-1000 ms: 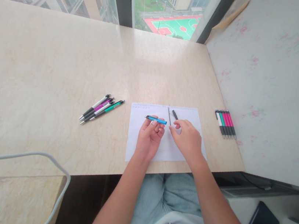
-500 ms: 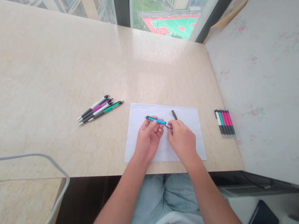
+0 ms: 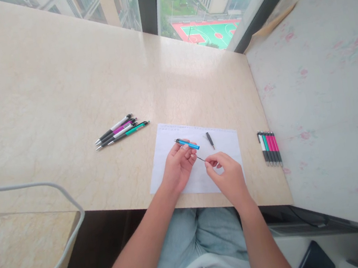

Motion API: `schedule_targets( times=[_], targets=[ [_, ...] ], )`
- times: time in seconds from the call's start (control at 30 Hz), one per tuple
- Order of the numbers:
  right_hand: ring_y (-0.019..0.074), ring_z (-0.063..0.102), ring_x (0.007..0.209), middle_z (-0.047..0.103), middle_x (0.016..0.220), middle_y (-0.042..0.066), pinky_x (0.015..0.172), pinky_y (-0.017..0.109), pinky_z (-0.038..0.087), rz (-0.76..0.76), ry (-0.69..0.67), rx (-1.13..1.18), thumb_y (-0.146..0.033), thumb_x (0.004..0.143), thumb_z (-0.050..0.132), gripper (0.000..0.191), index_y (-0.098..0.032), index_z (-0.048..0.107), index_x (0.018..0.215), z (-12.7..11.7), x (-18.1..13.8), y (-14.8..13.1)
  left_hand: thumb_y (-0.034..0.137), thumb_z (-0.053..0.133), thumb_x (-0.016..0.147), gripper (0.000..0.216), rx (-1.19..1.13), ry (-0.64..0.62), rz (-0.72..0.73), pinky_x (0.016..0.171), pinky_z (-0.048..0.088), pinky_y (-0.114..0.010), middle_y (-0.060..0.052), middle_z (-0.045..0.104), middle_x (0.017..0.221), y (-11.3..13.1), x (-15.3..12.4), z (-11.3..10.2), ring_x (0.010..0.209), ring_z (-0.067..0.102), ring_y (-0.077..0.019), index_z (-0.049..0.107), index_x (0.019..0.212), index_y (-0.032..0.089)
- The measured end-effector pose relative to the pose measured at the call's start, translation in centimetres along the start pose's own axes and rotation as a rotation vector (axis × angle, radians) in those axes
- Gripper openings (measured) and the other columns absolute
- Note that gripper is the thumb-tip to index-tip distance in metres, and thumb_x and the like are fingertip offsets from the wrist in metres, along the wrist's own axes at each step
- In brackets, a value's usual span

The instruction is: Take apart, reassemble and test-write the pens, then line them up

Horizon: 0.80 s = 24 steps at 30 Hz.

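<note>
Over the sheet of paper [image 3: 162, 167], my left hand [image 3: 178, 165] is closed on a blue pen barrel [image 3: 187, 144] with a black clip end pointing left. My right hand [image 3: 226, 169] pinches one end of a thin dark pen refill [image 3: 200, 159] between thumb and finger. The refill's other end reaches to my left fingertips, below the barrel; whether it touches them I cannot tell. A loose black pen grip section [image 3: 209, 139] with a metal tip lies on the paper, just beyond my right hand.
Several assembled pens [image 3: 121, 131] lie in a loose bunch left of the paper. Another row of pens [image 3: 269, 148] lies side by side near the wallpapered wall [image 3: 321, 100]. A white cable [image 3: 72, 202] curves past the table's left front edge. The window [image 3: 195, 12] borders the back.
My right hand has moved down and right, away from the blue barrel, drawing the refill's end with it. More of the refill and the whole black grip section now show.
</note>
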State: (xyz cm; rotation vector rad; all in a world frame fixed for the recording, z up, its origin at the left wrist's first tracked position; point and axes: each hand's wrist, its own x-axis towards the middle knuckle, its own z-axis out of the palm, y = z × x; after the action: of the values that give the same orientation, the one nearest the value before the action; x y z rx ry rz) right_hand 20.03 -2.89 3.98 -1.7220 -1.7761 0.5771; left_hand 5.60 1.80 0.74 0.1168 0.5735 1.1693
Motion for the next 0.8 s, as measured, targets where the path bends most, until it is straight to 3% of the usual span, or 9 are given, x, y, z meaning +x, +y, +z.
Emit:
schedule_targets(
  times=[0.27, 0.43, 0.57, 0.8],
  targets=[
    [0.0157, 0.063, 0.067, 0.067, 0.075, 0.002, 0.06, 0.029, 0.052, 0.158, 0.42, 0.337, -0.034, 0.086, 0.066, 0.016, -0.019, 0.068, 0.083, -1.2, -1.6, 0.5, 0.015, 0.075, 0.078, 0.021, -0.005, 0.005, -0.01, 0.066, 0.049, -0.017, -0.004, 0.069, 0.088, 0.0, 0.1, 0.0, 0.069, 0.061, -0.0066, 0.065, 0.096, 0.014],
    [0.0156, 0.061, 0.066, 0.065, 0.074, 0.003, 0.06, 0.03, 0.052, 0.148, 0.629, 0.365, -0.036, 0.083, 0.07, 0.019, -0.017, 0.067, 0.08, -1.2, -1.3, 0.7, 0.014, 0.075, 0.077, 0.022, -0.009, 0.007, -0.013, 0.065, 0.05, -0.017, -0.004, 0.069, 0.088, 0.0, 0.1, -0.1, 0.068, 0.061, -0.0064, 0.065, 0.096, 0.014],
    [0.0158, 0.062, 0.067, 0.064, 0.074, 0.004, 0.059, 0.031, 0.053, 0.11, 0.653, 0.322, -0.038, 0.085, 0.068, 0.02, -0.018, 0.066, 0.08, -1.2, -1.1, 0.3, 0.015, 0.075, 0.077, 0.023, -0.004, 0.001, -0.012, 0.065, 0.05, -0.017, -0.004, 0.07, 0.088, 0.0, 0.0, -0.1, 0.069, 0.061, -0.0067, 0.064, 0.097, 0.015],
    [0.0161, 0.062, 0.069, 0.065, 0.076, 0.004, 0.059, 0.03, 0.053, 0.075, 0.557, 0.318, -0.035, 0.086, 0.066, 0.017, -0.019, 0.067, 0.081, -0.8, -0.7, -0.9, 0.015, 0.076, 0.077, 0.021, 0.023, 0.007, -0.011, 0.067, 0.051, -0.017, -0.004, 0.071, 0.088, -0.1, -0.1, 0.0, 0.07, 0.063, -0.0069, 0.066, 0.096, 0.014]
  ],
)
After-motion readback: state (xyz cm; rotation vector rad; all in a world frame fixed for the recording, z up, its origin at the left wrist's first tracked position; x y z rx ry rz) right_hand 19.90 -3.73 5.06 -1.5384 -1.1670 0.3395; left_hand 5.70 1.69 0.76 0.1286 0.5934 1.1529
